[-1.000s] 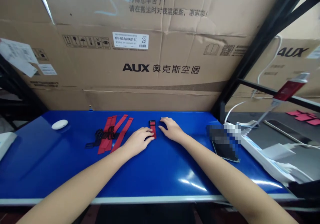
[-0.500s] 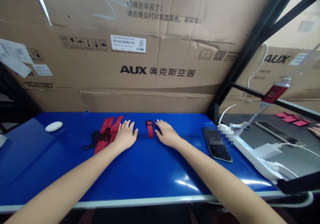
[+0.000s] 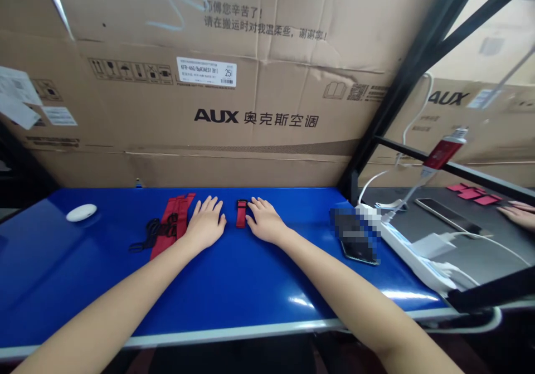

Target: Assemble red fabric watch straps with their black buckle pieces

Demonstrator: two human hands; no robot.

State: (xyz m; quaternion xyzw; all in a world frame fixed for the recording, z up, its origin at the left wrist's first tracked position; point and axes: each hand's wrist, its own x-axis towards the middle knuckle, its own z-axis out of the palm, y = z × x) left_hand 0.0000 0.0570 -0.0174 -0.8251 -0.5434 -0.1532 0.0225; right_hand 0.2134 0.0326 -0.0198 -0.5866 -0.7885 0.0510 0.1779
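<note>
My left hand (image 3: 207, 222) lies palm down on the blue table (image 3: 234, 290), fingers apart, just right of a bunch of red straps (image 3: 166, 241). Black buckles and cords (image 3: 161, 229) rest over those straps. My right hand (image 3: 264, 219) is also palm down with its fingers spread. Between the two hands sits a short red strap with a black buckle (image 3: 241, 215), close to my right thumb and fingertips. Neither hand holds anything.
A white oval object (image 3: 81, 213) is at the left. On the right are a phone (image 3: 360, 251), a white power strip (image 3: 407, 257) with cables and a black metal frame (image 3: 365, 142). A large cardboard box (image 3: 167, 106) stands behind. Another person's hand (image 3: 518, 214) shows at the far right.
The view has shifted slightly, so the surroundings appear further left. My right hand is a little closer to the short red strap. The other person's hand shows more.
</note>
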